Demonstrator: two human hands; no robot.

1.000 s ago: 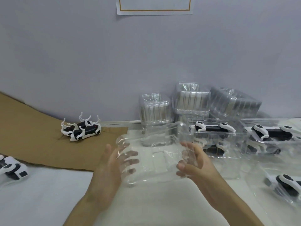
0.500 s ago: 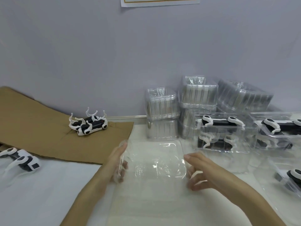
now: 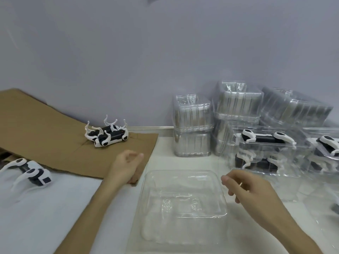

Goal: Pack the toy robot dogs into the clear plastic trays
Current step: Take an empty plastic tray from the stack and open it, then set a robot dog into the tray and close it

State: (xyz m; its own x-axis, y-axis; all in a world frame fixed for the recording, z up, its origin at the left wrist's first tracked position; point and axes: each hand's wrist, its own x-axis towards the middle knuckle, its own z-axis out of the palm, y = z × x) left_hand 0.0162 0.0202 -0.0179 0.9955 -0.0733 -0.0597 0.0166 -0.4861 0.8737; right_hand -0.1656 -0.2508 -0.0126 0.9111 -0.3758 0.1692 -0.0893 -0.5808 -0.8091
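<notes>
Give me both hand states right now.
Left hand: open, loosely curled, holding nothing, over the cardboard edge.
Right hand: open, loosely curled, holding nothing, beside the empty clear plastic tray.

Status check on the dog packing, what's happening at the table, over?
Left hand and right hand both empty, fingers loosely curled. Clear tray flat between them, no dog inside. Two loose toy dogs on cardboard, nothing blocking reach.
</notes>
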